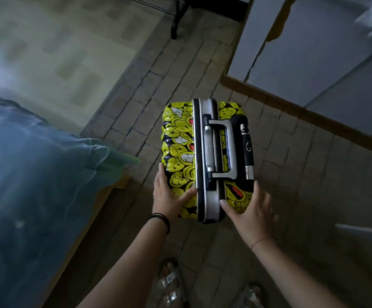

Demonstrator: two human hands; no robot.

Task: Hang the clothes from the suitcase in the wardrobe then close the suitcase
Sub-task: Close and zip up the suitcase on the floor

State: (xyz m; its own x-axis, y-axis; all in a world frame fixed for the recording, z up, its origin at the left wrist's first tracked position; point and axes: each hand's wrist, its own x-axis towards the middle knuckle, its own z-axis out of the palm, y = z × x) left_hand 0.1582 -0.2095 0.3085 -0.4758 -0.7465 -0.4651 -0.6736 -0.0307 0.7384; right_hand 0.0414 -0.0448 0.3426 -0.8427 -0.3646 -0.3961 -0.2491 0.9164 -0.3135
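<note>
A yellow smiley-print suitcase (178,138) stands upright and closed on the tiled floor, seen from above, with its grey carry handle (221,150) on top. My left hand (169,196) lies flat against its near left corner, fingers straight, thumb across the top. My right hand (251,210) presses on the near right corner with spread fingers. No clothes are visible.
A bed with a blue cover (31,174) fills the left side. White wardrobe doors with a wooden base (296,107) stand at the right. Black metal legs (176,18) rise at the top. My sandalled feet (171,283) are below.
</note>
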